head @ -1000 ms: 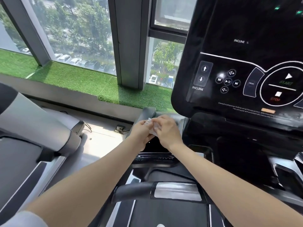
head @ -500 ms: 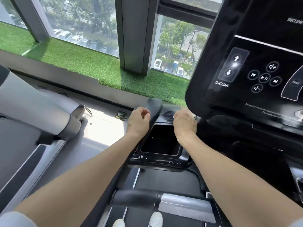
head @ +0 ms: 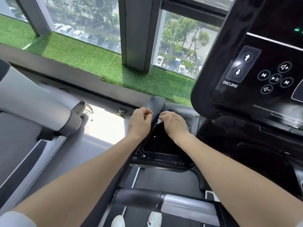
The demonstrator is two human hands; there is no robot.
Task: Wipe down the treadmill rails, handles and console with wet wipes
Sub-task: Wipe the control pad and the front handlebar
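While both bare arms reach forward over the treadmill, the hands meet at the upright black handle beside the console. The left hand sits on the handle's outer side with its grip pinched together, thumb against forefinger; whether it holds anything I cannot tell. The right hand rests on the inner side, its grip clamped on a white wet wipe, of which only a small crumpled corner shows, pressed against the handle's edge. Just below the hands lies a dark recessed tray in the console's lower deck. Nearer the body, a crossbar rail in black and silver runs across, and white shoes stand on the belt beneath it. Green artificial turf lines the window sill ahead.
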